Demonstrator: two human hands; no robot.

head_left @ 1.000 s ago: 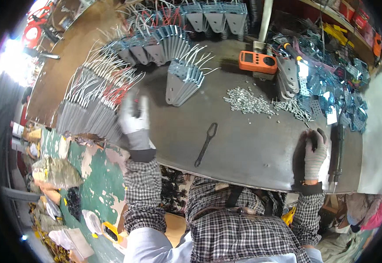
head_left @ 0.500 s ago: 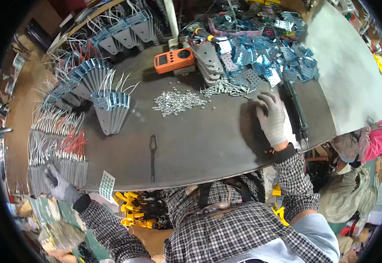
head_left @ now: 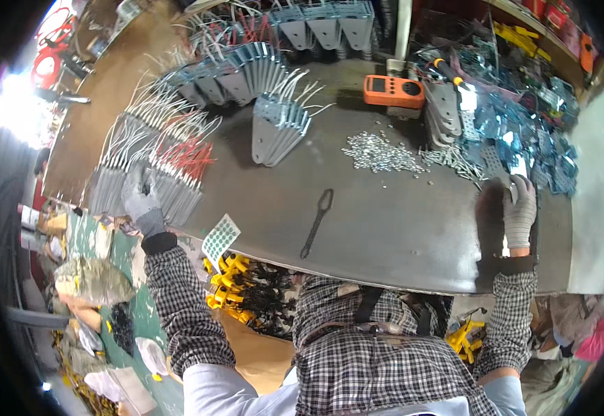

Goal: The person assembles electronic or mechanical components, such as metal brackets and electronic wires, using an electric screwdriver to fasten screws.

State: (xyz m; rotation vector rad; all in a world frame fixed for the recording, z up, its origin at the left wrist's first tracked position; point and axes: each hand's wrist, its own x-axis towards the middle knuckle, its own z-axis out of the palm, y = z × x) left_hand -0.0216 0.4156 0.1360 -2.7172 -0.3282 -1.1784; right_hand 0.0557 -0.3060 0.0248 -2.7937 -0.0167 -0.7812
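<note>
My left hand (head_left: 142, 197), in a grey glove, rests on a row of grey flat strips (head_left: 180, 197) with white and red wire leads (head_left: 187, 159). Its fingers are bent, with a gap between thumb and forefinger. My right hand (head_left: 520, 213), in a pale glove, is at the right of the worktable (head_left: 399, 236), its fingers curved and apart. Beyond its fingertips lie bluish perforated metal plates (head_left: 558, 170), and to their left a heap of screws (head_left: 454, 161). Whether anything small lies under the right fingers is hidden.
Loose nuts (head_left: 381, 152) are heaped mid-table, with a black loop-ended strap (head_left: 317, 223) nearer me. An orange meter (head_left: 393, 91) stands behind. Fanned grey brackets (head_left: 277, 132) stand left of centre. A sheet of green dots (head_left: 220, 239) overhangs the front edge.
The view has swung left, so the table appears shifted right. My left hand has moved farther in over the wired strips. My right hand's fingers now reach beside the bluish plates.
</note>
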